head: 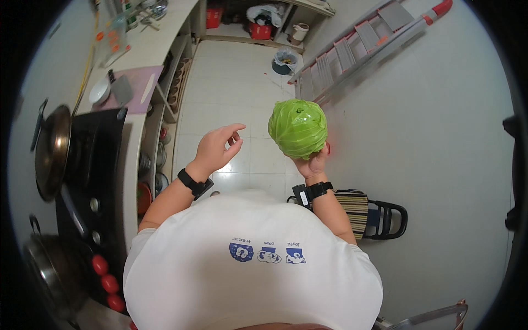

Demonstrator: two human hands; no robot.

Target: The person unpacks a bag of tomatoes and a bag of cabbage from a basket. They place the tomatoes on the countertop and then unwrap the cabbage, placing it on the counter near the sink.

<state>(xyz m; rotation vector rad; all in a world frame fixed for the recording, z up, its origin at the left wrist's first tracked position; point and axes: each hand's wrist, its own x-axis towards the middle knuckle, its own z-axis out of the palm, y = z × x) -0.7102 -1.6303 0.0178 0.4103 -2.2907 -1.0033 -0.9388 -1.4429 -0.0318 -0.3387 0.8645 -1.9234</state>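
A round green cabbage rests on my right hand, which grips it from below; part of the palm and most fingers are hidden behind it. Its cut stem end faces up. My left hand hangs in the air to the left of the cabbage, apart from it, fingers half curled with a gap between thumb and index finger and nothing held. Each wrist wears a black strap with a small device.
To my left runs a counter with a pink cutting board, a cleaver, a white bowl, and a black stove bearing pans. An aluminium ladder leans on the right wall. A lined bin and a striped trolley bag stand on the floor.
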